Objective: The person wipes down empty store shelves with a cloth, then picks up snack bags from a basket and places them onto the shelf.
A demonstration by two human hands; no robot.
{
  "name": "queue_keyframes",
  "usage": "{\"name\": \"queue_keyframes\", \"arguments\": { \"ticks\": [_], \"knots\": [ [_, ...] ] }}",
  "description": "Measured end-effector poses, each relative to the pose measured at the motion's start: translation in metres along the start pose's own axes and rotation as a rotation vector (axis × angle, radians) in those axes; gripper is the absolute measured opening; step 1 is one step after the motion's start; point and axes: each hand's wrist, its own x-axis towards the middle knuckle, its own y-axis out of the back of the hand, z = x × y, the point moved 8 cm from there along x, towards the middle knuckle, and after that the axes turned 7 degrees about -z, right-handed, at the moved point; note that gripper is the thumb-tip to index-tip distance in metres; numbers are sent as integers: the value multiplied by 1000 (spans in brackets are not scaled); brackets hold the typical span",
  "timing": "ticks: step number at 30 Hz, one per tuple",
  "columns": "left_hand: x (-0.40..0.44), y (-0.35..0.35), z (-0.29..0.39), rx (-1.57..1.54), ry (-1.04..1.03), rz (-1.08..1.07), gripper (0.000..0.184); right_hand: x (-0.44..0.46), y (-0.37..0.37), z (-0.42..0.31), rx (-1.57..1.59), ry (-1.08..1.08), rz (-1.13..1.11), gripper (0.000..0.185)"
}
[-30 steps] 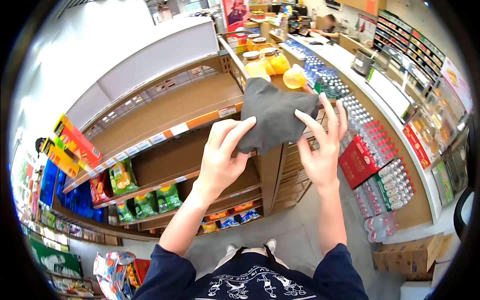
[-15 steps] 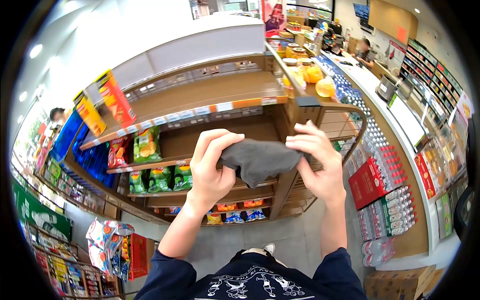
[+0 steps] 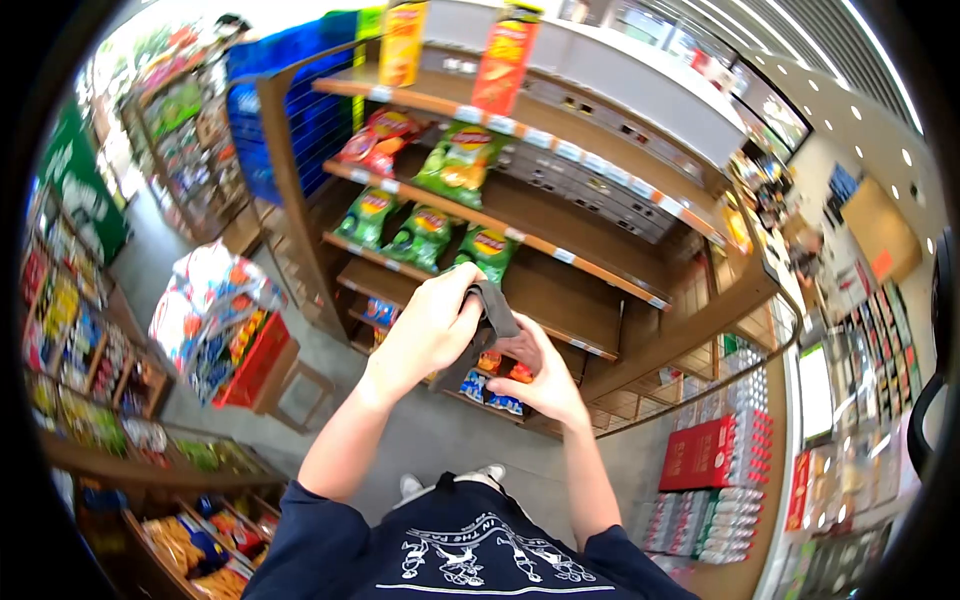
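Grey cloth (image 3: 497,314) hangs between both hands before the shelf (image 3: 565,308), long axis slanting down-left, nearer the left hand (image 3: 425,328), whose fingers pinch its upper part; right hand (image 3: 545,378) curved at its right side, grip unclear.

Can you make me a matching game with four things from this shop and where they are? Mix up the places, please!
Things:
1. Grey cloth
2. Yellow tube
3. Red crate
4. Red box

Places:
A. On a brown stool
B. Held in the left hand
C. Beside the bottles
D. On the top shelf

Right pairs: 1-B, 2-D, 3-A, 4-C
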Motion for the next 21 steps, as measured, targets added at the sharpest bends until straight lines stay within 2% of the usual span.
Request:
{"name": "queue_keyframes", "arguments": {
  "ticks": [2, 3, 4, 6, 8, 9, 10, 12, 13, 14, 16, 17, 18, 20, 21],
  "knots": [
    [-24, 22, -5, 46, -2, 84, 11, 10, -25, 34, 6, -51, -31, 84],
    [-32, 29, -15, 44, 84, 51, 10, 19, -38, 34, 142, -82, -29, 76],
    [-46, 35, -22, 37, 190, 5, 10, 23, -56, 35, 154, -23, -103, 77],
    [-62, 54, -29, 26, 223, 61, 14, 36, -78, 50, 139, -96, -201, 81],
    [-78, 62, -35, 16, 290, 3, 16, 37, -111, 34, 199, -205, -285, 86],
    [-83, 62, -44, -38, 388, -78, 12, 41, -118, 42, 85, -175, -329, 82],
    [-90, 68, -50, -35, 408, -57, 12, 45, -124, 49, 92, -181, -357, 82],
    [-104, 59, -91, -642, 492, -71, 16, 52, -147, 68, 163, -336, -563, 72],
    [-107, 73, -100, -567, 386, -113, 23, 56, -155, 67, 273, -324, -548, 63],
    [-120, 76, -118, -853, 417, 15, 29, 63, -160, 79, 336, -264, -599, 53],
    [-148, 87, -128, -1331, 508, 324, 35, 79, -172, 75, 549, -320, -435, 43],
    [-156, 86, -146, -1518, 382, 382, 44, 84, -171, 76, 656, -360, -369, 37],
    [-169, 80, -155, -1671, 391, 463, 53, 90, -172, 78, 727, -427, -306, 31],
    [-201, 60, -177, -1513, 630, 835, 59, 99, -161, 95, 682, -462, -189, 24],
    [-203, 38, -193, -1634, 471, 660, 65, 102, -156, 110, 667, -482, -164, 18]
  ]
}}
